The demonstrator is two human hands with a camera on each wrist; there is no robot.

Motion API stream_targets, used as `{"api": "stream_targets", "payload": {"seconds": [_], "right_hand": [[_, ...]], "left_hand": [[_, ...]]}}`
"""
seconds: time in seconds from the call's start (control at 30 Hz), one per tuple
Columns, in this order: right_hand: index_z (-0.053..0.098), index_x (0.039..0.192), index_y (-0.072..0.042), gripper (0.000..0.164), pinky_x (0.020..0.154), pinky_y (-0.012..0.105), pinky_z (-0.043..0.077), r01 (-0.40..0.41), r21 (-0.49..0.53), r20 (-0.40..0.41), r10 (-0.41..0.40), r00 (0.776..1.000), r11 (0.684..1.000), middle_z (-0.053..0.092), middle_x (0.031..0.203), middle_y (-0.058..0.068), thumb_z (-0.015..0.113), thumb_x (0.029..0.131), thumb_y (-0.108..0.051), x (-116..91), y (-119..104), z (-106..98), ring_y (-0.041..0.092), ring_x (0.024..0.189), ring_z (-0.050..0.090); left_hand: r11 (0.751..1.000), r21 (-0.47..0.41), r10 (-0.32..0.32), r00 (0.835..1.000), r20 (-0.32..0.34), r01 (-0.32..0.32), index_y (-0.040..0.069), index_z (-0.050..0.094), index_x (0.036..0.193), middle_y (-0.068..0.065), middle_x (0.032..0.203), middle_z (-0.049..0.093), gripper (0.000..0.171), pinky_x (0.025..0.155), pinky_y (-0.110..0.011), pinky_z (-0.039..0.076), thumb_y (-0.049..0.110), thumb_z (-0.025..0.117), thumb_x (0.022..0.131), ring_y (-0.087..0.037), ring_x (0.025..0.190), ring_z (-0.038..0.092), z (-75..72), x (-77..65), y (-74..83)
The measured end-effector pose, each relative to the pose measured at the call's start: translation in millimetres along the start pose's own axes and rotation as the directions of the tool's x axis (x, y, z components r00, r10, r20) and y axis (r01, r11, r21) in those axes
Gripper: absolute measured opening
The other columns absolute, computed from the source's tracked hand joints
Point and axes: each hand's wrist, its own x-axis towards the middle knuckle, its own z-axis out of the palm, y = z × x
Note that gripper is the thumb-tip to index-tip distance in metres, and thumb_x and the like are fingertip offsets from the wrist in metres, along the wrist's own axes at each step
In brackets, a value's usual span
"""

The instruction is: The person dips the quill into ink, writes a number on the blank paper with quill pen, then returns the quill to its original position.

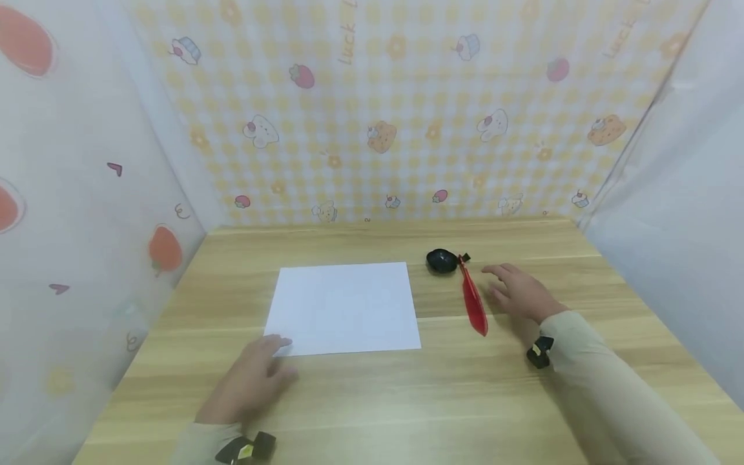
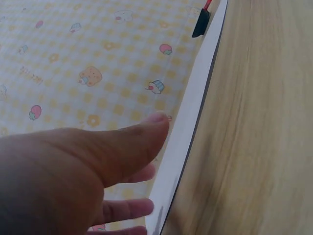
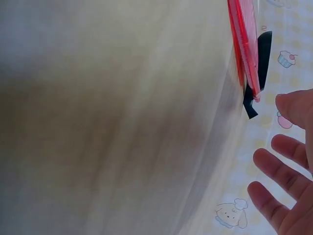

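Note:
A white sheet of paper (image 1: 345,309) lies flat on the wooden table, left of the middle. My left hand (image 1: 252,378) is at its near left corner, with the fingertips overlapping that corner in the head view. In the left wrist view the thumb (image 2: 139,142) and fingers extend toward the paper's edge (image 2: 188,112). Right of the paper lies a black, shiny oval piece (image 1: 442,261) that meets a long, narrow red piece (image 1: 474,302). My right hand (image 1: 520,292) is just right of the red piece, holding nothing, its fingers (image 3: 279,171) spread and gently bent.
The wooden table (image 1: 372,407) runs back to a yellow-and-white checked backdrop (image 1: 349,168) with cartoon prints. Pale hanging sheets border it at the left (image 1: 87,226) and right (image 1: 674,213). A black device (image 1: 539,352) is strapped to each wrist over light sleeves.

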Motion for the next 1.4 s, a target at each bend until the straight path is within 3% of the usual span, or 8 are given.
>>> {"api": "stream_targets", "payload": {"seconds": [0.23,0.67,0.93,1.13,1.4], "right_hand": [[0.057,0.127,-0.003,0.035,0.081,0.054,0.053,0.026,-0.007,0.006,-0.026,1.000,1.000,0.063,0.119,0.022,0.063,0.093,-0.012,14.6,2.6,-2.1,0.038,0.099,0.064],[0.060,0.120,-0.002,0.032,0.081,0.051,0.054,0.084,0.011,-0.004,-0.084,0.996,0.996,0.067,0.110,0.018,0.067,0.089,-0.003,38.7,9.9,4.5,0.034,0.094,0.066],[0.063,0.116,-0.003,0.028,0.079,0.050,0.055,0.147,-0.004,-0.013,-0.147,0.989,0.989,0.068,0.108,0.017,0.068,0.088,0.000,48.1,10.8,6.1,0.032,0.091,0.066],[0.064,0.112,-0.006,0.025,0.078,0.049,0.055,0.153,-0.021,-0.004,-0.153,0.988,0.988,0.070,0.105,0.015,0.069,0.087,0.000,54.2,11.8,8.2,0.031,0.092,0.067],[0.066,0.110,-0.008,0.024,0.077,0.048,0.056,0.163,-0.074,0.044,-0.160,0.986,0.984,0.070,0.103,0.017,0.068,0.088,-0.001,58.6,10.9,9.4,0.033,0.091,0.068]], "left_hand": [[0.997,0.045,0.060,0.998,-0.023,-0.059,0.002,0.056,0.131,-0.027,0.144,0.041,0.051,0.107,-0.061,0.028,0.027,0.069,0.090,-0.046,0.132,0.036,5.5,0.7,-2.5],[0.998,0.044,0.034,0.999,0.009,-0.034,0.002,0.054,0.135,-0.027,0.150,0.032,0.055,0.109,-0.063,0.022,0.032,0.067,0.091,-0.047,0.137,0.026,7.9,1.9,-0.4],[0.997,0.062,0.057,0.998,-0.008,-0.056,0.003,0.053,0.136,-0.026,0.148,0.035,0.058,0.108,-0.064,0.024,0.034,0.068,0.089,-0.047,0.136,0.029,8.1,0.9,-2.3],[0.997,0.060,0.042,0.999,0.018,-0.043,0.005,0.051,0.138,-0.025,0.149,0.035,0.064,0.109,-0.064,0.021,0.036,0.072,0.086,-0.046,0.137,0.027,8.6,0.4,-2.4],[0.995,0.075,0.071,0.997,0.026,-0.072,0.003,0.056,0.131,-0.024,0.148,0.038,0.057,0.109,-0.062,0.023,0.032,0.073,0.085,-0.046,0.137,0.029,11.4,1.5,-2.7]]}}
